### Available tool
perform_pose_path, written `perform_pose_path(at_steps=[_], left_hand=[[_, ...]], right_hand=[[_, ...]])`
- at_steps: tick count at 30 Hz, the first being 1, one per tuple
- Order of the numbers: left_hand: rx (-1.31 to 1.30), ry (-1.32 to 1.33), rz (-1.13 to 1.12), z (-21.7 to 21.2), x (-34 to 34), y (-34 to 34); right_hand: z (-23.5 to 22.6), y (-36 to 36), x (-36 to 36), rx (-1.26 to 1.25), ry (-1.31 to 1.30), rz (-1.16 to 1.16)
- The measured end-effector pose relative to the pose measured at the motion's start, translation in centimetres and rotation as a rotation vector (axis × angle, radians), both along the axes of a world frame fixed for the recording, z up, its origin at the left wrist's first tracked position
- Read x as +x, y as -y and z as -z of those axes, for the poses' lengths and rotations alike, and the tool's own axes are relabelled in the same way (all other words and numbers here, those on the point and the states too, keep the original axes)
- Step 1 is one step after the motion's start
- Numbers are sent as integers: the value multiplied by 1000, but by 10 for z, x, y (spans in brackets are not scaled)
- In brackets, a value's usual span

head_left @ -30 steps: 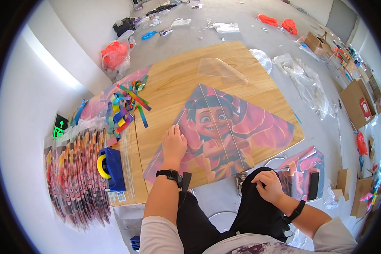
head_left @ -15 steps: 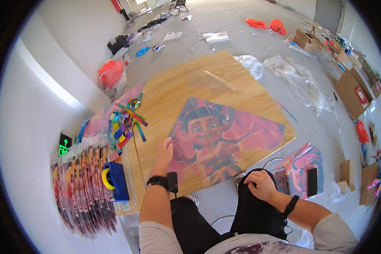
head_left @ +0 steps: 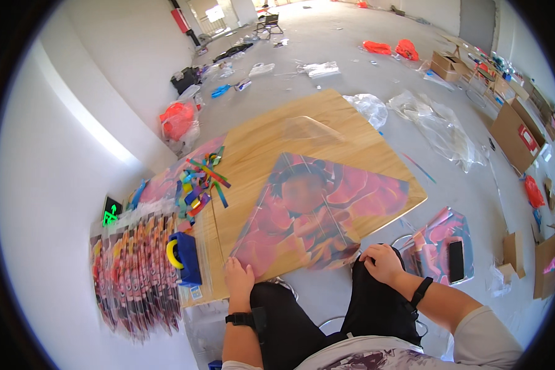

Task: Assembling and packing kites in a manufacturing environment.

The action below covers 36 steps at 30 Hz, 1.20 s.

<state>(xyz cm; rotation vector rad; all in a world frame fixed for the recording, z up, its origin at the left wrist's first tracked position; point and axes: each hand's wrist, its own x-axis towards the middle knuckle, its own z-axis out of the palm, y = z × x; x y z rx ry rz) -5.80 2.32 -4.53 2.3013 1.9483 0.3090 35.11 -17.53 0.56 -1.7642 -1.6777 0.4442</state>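
Note:
A pink and red kite point(head_left: 302, 209) printed with a cartoon figure lies spread on the wooden table point(head_left: 246, 161), with thin rods across it. My left hand point(head_left: 239, 279) rests at the kite's lower left corner near the table's front edge. Its fingers lie outstretched and the thumb is apart. My right hand point(head_left: 382, 264) lies on my right knee, close to the kite's lower right tip. Its fingers are loosely bent, with nothing seen in them.
Left on the table are rainbow ribbons point(head_left: 197, 185), a blue tape dispenser point(head_left: 190, 262) with a yellow core, and a stack of bagged kites point(head_left: 135, 271). A clear plastic sheet point(head_left: 314, 128) lies behind the kite. To the right are a phone point(head_left: 456, 261) and cardboard boxes point(head_left: 515, 135).
My left hand has slid down along the kite's left edge toward me, to its lower corner. The kite has shifted slightly. My right hand stays on the knee.

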Motion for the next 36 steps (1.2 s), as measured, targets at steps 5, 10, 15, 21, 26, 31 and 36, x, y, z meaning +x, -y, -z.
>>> perform_pose_path(at_steps=[5,10,15,21,26,31,36], left_hand=[[-120,17,-50,-7,-10,10],[-120,59,-29,-3,-16,6],[-106,-69,15,-6,-9,6],[-71,-83,-93,-16,15,6],[64,-44,27,5,12,-6],[-30,16,53,-7,16,-11],[-88,94,103,-9,6,-17]], right_hand=[[4,3,-2,-44,16,6],[-4,9,-7,-37,-28,59],[2,13,-5,-2,-59,59],[2,13,-5,26,-66,97],[-3,6,-16,-14,-66,67],[-1,2,-14,-9,-47,98],[-2,2,-10,-6,-43,93]])
